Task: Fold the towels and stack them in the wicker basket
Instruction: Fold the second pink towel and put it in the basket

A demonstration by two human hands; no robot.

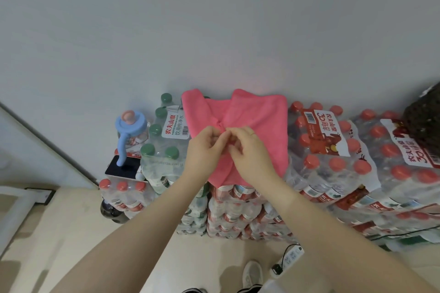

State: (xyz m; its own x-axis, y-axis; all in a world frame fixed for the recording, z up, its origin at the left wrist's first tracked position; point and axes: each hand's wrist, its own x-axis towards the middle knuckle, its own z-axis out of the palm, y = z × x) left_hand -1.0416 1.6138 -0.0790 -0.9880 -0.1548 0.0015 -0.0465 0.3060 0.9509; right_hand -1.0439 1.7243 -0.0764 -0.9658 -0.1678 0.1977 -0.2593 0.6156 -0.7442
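Note:
A pink towel (257,116) lies spread on top of stacked packs of bottled water, against the wall. Its cloth is gathered into a small bunch at the middle. My left hand (206,147) and my right hand (250,150) meet over that bunch, and the fingers of both pinch the cloth there. A dark woven thing (422,121) at the right edge may be the wicker basket; only part of it shows.
Shrink-wrapped packs of red-capped bottles (333,150) fill the right side, green-capped ones (164,135) the left. A blue-lidded jar (131,126) and a phone (122,169) sit at the left. A power strip (291,257) lies on the floor by my shoe (252,273).

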